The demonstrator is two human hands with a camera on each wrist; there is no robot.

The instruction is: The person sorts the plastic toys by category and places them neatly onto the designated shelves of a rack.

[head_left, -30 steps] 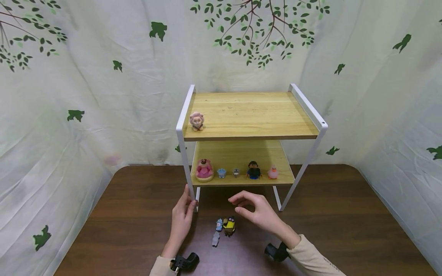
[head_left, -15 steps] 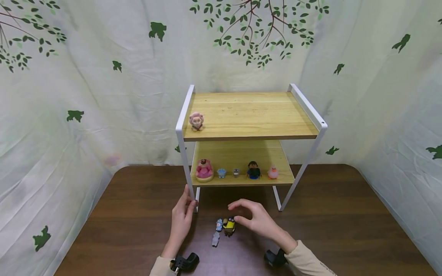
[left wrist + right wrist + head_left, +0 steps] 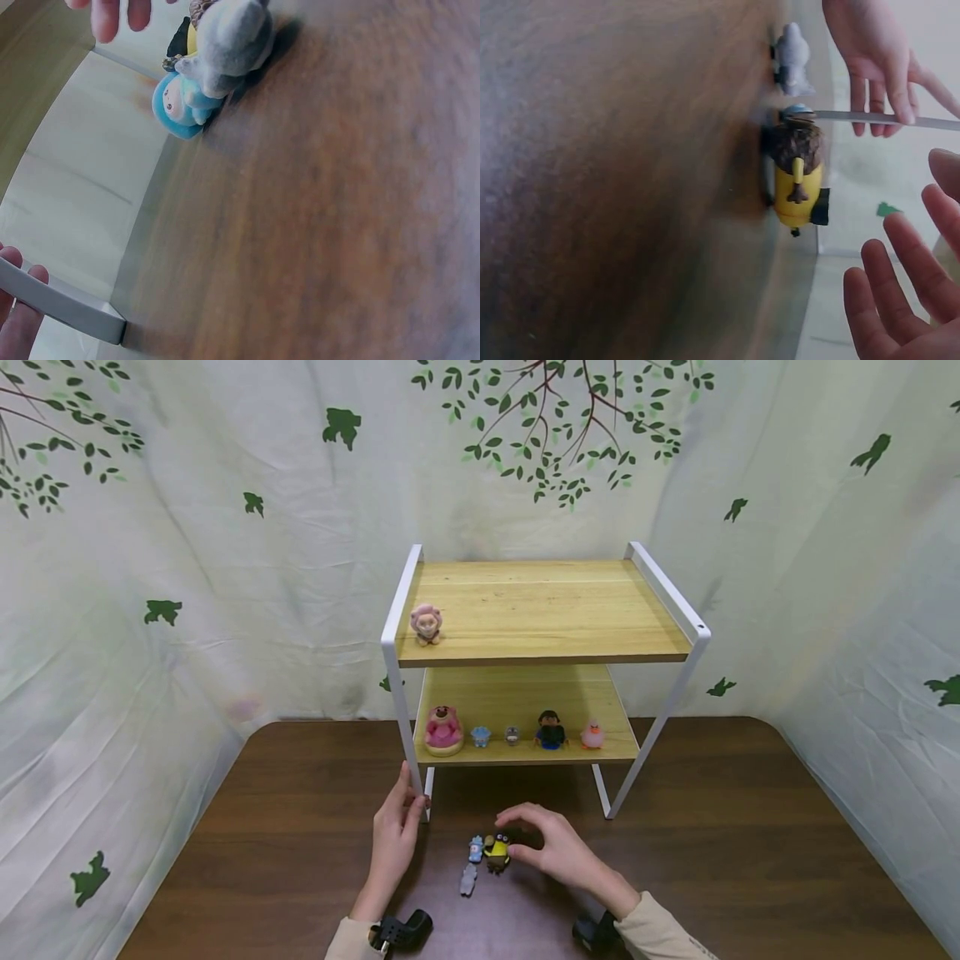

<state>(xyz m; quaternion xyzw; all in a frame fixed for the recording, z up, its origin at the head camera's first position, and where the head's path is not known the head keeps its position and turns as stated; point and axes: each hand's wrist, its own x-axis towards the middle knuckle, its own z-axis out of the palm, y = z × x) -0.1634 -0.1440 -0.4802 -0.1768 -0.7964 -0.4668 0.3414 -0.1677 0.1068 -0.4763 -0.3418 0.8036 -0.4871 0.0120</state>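
My left hand [image 3: 396,827] holds the front left leg [image 3: 406,718] of a small two-tier shelf, thumb and fingers on either side of the white bar. My right hand [image 3: 558,853] hovers at the right of a yellow minion figure [image 3: 497,855], its fingers loosely curved and spread. In the right wrist view a gap shows between those fingers [image 3: 901,300] and the minion figure [image 3: 799,180], which lies on the table. Beside it lie a light-blue figure [image 3: 476,849] and a grey animal figure [image 3: 468,880]; the left wrist view shows the grey one partly covering the minion.
On the lower board [image 3: 525,689] stand a pink bear [image 3: 444,732], a small blue figure [image 3: 481,737], a tiny grey figure [image 3: 512,736], a dark-haired figure [image 3: 551,732] and a pink duck [image 3: 593,735]. A pink figure [image 3: 427,625] sits on the top board [image 3: 540,610].
My right hand has come down and slightly toward me, to the minion figure's right side. The left hand stays on the shelf leg, and the figures have not moved.
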